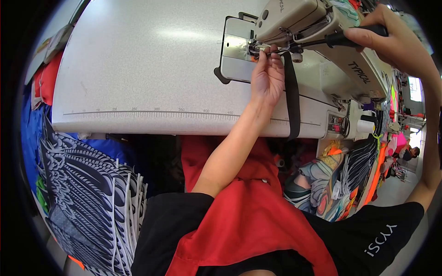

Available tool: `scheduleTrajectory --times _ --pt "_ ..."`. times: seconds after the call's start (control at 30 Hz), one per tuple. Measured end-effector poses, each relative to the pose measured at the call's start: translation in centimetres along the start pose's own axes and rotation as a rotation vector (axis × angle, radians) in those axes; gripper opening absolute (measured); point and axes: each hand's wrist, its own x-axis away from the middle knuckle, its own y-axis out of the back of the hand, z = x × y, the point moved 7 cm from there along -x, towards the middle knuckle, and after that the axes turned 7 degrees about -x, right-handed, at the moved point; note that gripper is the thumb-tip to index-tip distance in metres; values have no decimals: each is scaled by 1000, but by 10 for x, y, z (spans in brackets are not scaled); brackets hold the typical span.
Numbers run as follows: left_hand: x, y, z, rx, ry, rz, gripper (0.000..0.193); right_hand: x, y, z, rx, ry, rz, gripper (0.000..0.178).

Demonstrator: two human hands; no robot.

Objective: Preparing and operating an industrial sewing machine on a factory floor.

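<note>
- Upper right: the right hand (pixel 393 41) grips a black-handled screwdriver (pixel 357 39), its shaft pointing left at the cream metal sewing machine (pixel 292 20).
- Upper centre: the left hand (pixel 268 80) curls its fingers beside a silver metal plate (pixel 235 45); whether they grip anything, I cannot tell.

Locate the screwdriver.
Head view, upper right: the screwdriver is held in the right hand, pointing left across the sewing machine toward the left hand.

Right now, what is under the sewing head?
Fingertips of the left hand and part of the metal plate show there; whatever the fingers cover cannot be seen.
</note>
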Motion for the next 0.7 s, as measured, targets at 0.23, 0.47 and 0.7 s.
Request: scheduleTrajectory --times 0.23,0.47,0.7 --pt "-2 10 -4 -54 -54 -10 24 34 -7 60 467 720 -93 32" --pt "0 10 -5 -54 -57 -38 23 8 -11 52 592 471 14 35" --pt "-4 14 -7 -50 -11 -41 26 -8 -11 15 297 -33 110 35"
